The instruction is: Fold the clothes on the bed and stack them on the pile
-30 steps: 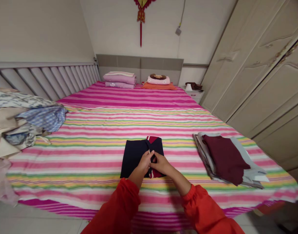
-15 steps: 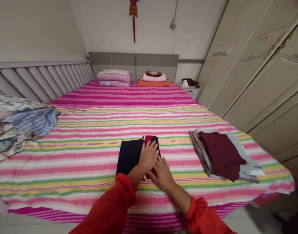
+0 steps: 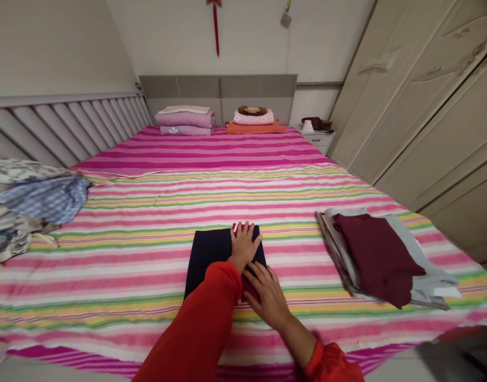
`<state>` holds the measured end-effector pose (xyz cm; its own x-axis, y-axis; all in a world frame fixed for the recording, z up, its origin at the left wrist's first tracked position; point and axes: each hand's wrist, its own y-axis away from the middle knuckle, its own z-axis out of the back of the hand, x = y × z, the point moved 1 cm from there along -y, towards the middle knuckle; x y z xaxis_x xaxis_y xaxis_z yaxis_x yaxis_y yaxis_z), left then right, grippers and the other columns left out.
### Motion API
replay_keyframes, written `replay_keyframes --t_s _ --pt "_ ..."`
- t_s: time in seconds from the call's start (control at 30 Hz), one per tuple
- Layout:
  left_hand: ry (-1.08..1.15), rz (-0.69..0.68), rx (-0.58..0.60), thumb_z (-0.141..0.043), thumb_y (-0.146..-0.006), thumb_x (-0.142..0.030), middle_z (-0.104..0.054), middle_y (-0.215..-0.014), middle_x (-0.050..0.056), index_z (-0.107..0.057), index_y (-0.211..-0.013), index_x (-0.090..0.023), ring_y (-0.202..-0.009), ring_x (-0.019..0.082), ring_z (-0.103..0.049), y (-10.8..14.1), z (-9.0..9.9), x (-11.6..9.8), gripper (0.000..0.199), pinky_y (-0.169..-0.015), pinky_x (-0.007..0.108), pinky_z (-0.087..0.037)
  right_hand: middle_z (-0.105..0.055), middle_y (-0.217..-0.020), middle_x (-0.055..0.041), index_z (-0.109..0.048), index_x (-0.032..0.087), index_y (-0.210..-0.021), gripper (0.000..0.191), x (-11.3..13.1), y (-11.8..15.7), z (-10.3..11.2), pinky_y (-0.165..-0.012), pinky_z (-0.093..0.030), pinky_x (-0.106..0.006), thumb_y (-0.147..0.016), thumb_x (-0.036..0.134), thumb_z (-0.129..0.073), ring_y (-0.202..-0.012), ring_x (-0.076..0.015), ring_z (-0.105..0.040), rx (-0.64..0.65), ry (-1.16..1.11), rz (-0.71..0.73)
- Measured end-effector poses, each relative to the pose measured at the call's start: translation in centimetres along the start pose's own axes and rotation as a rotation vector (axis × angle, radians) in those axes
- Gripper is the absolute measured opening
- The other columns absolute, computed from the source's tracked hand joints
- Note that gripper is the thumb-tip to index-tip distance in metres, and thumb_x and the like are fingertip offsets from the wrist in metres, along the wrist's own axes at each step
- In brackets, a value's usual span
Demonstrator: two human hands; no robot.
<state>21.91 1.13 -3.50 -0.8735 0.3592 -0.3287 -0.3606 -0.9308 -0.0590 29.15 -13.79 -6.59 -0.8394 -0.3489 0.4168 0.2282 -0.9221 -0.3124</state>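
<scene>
A folded navy garment [image 3: 209, 262] with red trim [image 3: 249, 291] lies lower centre on a striped bedsheet [image 3: 148, 318], its long axis running away from the viewer. The left hand [image 3: 244, 246] lies on its far end, fingers spread; the right hand [image 3: 266, 295] lies flat against its near right edge, fingers slightly apart, neither clamped. A folded clothes stack [image 3: 376, 257] sits right.

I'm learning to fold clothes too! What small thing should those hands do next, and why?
I'd guess the right hand should smooth the red part flat against the navy garment. The red part bunches beside the navy cloth, right under those fingers, while the left hand is pressing flat on top, so the pile shouldn't slide on the striped bedsheet.
</scene>
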Motion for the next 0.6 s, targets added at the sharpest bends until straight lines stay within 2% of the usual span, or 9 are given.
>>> replay_keyframes --t_s 0.13,0.23,0.33,0.47,0.6 --pt "0.019 -0.003 0.006 -0.029 -0.097 -0.049 -0.032 -0.158 0.004 -0.037 -0.149 -0.024 -0.148 0.028 -0.02 0.0 0.3 0.2 0.057 -0.12 0.057 -0.015 -0.049 -0.148 -0.0091 -0.05 0.027 -0.139 0.05 -0.6 0.3 -0.5 -0.113 -0.032 -0.054 -0.092 0.04 -0.054 -0.137 -0.0284 -0.041 -0.091 -0.15 -0.019" --pt "0.024 0.001 0.046 -0.033 -0.097 -0.043 -0.032 -0.158 0.007 -0.036 -0.149 -0.019 -0.147 0.027 -0.023 1.6 0.4 0.2 0.057 -0.12 0.051 -0.02 -0.048 -0.147 -0.0136 -0.05 0.021 -0.139 0.049 -1.4 0.4 -0.9 -0.11 -0.038 -0.049 -0.094 0.041 -0.048 -0.136 -0.0262 -0.044 -0.306 -0.334 -0.163" --pt "0.025 -0.025 0.023 -0.035 -0.097 -0.036 -0.032 -0.158 0.011 -0.036 -0.149 -0.013 -0.146 0.028 -0.026 5.2 -0.1 0.2 0.057 -0.119 0.048 -0.026 -0.055 -0.139 -0.017 -0.054 0.017 -0.135 0.053 -2.2 0.0 -1.3 -0.104 -0.045 -0.046 -0.093 0.048 -0.047 -0.127 -0.0261 -0.053 -0.47 -0.532 -0.38" --pt "0.001 -0.141 -0.071 -0.037 -0.095 -0.029 -0.036 -0.156 0.013 -0.039 -0.147 -0.012 -0.145 0.029 -0.029 11.6 -1.7 0.5 0.054 -0.116 0.049 -0.031 -0.066 -0.119 -0.0149 -0.062 0.016 -0.124 0.062 -2.7 -1.1 -1.3 -0.088 -0.054 -0.041 -0.081 0.061 -0.057 -0.097 -0.0239 -0.064 -0.468 -0.713 -0.565" --pt "0.045 -0.236 -0.092 -0.045 -0.092 -0.027 -0.036 -0.155 0.012 -0.041 -0.145 -0.015 -0.145 0.031 -0.03 16.5 -2.8 1.4 0.055 -0.114 0.052 -0.034 -0.068 -0.102 -0.0123 -0.064 0.014 -0.118 0.067 -2.6 -2.0 -1.1 -0.082 -0.054 -0.041 -0.071 0.062 -0.066 -0.087 -0.0243 -0.064 -0.472 -0.635 -0.622"
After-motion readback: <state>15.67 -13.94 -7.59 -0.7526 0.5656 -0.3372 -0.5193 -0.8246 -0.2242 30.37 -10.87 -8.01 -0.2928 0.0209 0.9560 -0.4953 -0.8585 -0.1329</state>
